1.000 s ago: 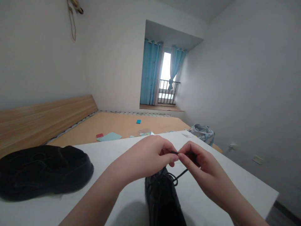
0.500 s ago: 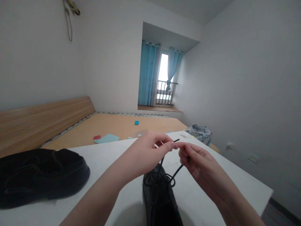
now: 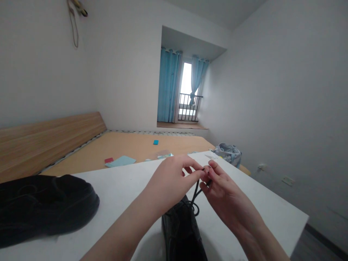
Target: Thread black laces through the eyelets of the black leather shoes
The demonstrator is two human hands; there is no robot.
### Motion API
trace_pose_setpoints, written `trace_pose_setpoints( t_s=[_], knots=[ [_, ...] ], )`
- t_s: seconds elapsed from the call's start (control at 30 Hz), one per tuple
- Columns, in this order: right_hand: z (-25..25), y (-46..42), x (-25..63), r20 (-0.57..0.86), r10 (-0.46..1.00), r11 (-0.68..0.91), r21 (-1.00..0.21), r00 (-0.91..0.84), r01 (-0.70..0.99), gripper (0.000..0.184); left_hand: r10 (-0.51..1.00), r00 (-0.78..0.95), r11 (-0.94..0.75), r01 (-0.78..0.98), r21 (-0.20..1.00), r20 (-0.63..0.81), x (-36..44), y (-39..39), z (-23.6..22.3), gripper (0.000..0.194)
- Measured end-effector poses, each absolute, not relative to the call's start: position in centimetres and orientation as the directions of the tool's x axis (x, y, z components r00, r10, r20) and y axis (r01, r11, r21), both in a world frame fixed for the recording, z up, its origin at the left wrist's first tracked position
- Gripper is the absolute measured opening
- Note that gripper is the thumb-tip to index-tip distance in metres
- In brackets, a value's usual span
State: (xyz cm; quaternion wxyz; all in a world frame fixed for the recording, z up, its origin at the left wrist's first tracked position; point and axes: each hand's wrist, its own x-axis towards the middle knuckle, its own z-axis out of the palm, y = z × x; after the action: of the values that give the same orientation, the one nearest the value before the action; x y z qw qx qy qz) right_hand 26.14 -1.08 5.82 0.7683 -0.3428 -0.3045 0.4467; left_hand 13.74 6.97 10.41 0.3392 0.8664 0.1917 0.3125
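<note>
A black lace-up shoe [image 3: 182, 228] stands on the white table [image 3: 119, 192], its toe pointing away from me. Above its toe, my left hand [image 3: 174, 177] pinches a black shoelace [image 3: 196, 190] between thumb and fingertips. My right hand [image 3: 223, 195] meets it fingertip to fingertip and is closed on the lace too. Both strands rise from the shoe and cross below the fingers. Lace loops hang at the shoe's right side. On the left lies a second black shoe [image 3: 49, 206], on its side or turned sideways.
Beyond the table is a bed with a tan mattress [image 3: 130, 143] and wooden headboard [image 3: 49, 141]. Light blue cloth [image 3: 121, 161], a red piece [image 3: 109, 160] and a blue square [image 3: 156, 142] lie there. A grey-blue bag [image 3: 227, 153] sits past the table's far right side.
My hands have come closer together, bringing the lace strands into a crossing. The right hand has turned and moved slightly left. The view has shifted a little.
</note>
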Motion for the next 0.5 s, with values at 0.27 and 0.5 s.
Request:
trace_pose_setpoints(
  t_s=[0.27, 0.5],
  knots=[
    [5.21, -0.63, 25.84, 0.1, 0.932, 0.305, -0.734, 0.348, -0.607, 0.028, 0.47, 0.741, -0.732, 0.024, 0.681, 0.48, 14.3, 6.84, 9.63, 0.012],
    [5.26, -0.74, 25.8, 0.065, 0.965, 0.204, -0.792, 0.252, -0.576, 0.026, 0.47, 0.702, -0.766, 0.023, 0.643, 0.535, 14.33, 6.79, 9.8, 0.007]
  ],
)
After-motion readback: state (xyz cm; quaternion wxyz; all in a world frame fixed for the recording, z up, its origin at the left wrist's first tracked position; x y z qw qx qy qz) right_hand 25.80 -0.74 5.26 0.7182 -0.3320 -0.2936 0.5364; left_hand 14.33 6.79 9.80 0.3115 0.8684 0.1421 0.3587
